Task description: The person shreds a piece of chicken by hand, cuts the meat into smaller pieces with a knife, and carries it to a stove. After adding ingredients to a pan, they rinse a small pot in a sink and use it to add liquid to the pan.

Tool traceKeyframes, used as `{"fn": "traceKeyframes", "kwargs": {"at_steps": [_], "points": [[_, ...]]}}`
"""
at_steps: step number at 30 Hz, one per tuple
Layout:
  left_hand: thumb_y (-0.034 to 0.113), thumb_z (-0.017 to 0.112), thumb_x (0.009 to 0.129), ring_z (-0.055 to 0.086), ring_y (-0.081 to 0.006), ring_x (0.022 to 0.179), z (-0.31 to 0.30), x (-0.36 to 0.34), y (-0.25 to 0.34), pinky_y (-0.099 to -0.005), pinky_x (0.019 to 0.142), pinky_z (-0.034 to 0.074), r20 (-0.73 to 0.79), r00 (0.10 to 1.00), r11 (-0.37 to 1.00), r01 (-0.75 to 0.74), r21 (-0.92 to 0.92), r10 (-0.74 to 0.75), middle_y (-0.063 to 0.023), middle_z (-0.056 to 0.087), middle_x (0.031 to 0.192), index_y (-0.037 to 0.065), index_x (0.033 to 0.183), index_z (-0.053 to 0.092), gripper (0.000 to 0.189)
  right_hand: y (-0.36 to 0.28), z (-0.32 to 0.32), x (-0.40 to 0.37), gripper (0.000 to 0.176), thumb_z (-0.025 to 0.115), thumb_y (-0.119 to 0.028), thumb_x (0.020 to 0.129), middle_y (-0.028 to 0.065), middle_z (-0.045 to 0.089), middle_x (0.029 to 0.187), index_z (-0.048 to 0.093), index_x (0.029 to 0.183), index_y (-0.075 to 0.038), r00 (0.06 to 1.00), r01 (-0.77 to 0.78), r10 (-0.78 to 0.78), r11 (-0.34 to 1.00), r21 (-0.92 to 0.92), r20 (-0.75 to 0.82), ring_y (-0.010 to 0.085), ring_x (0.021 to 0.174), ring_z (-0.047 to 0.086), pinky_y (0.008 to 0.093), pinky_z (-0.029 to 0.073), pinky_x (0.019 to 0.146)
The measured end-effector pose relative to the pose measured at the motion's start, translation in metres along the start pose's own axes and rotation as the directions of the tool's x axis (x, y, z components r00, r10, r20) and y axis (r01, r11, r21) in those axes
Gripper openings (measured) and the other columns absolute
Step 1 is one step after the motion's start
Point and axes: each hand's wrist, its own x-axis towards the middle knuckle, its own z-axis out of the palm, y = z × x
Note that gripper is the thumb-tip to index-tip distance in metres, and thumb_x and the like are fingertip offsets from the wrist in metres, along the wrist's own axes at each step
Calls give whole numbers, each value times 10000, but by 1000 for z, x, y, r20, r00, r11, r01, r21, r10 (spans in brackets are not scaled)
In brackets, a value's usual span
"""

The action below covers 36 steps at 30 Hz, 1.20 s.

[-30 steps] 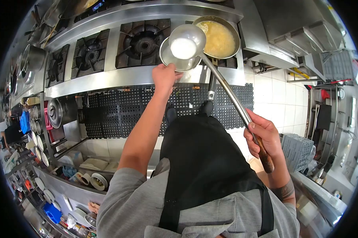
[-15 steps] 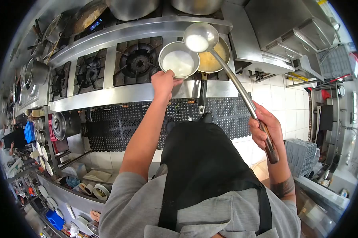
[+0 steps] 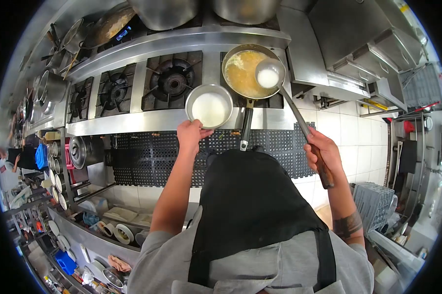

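My left hand grips the near rim of a metal bowl that holds white liquid, at the front edge of the stove. My right hand is wrapped round the handle of a long ladle. The ladle's cup, with some white liquid in it, hangs over the right part of a frying pan. Yellowish liquid with a whitish patch at the left fills the pan. It sits on the right burner, its black handle pointing toward me.
Three burners line the stove to the left. Large pots and another pan over a blue flame stand behind. A grey crate is at the right, a lidded pot at the left.
The bowl in my left hand has moved toward me and left, away from the pan. The ladle has come lower and right, over the pan, whose contents now show a whitish patch.
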Motion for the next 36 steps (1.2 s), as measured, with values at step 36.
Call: {"fn": "traceKeyframes", "kwargs": {"at_steps": [36], "points": [[10,551,918,761,-349,787,-73,-50,-22,-413,714,687,-48,997,998,66,-12,-67,-256,700,932,-155,957,565,170,100,2,137,613,644,-229,1009,133,657,688,467,1581,-94,916,263,-400,549,-793,27,184,582,665,378,559,567]]}}
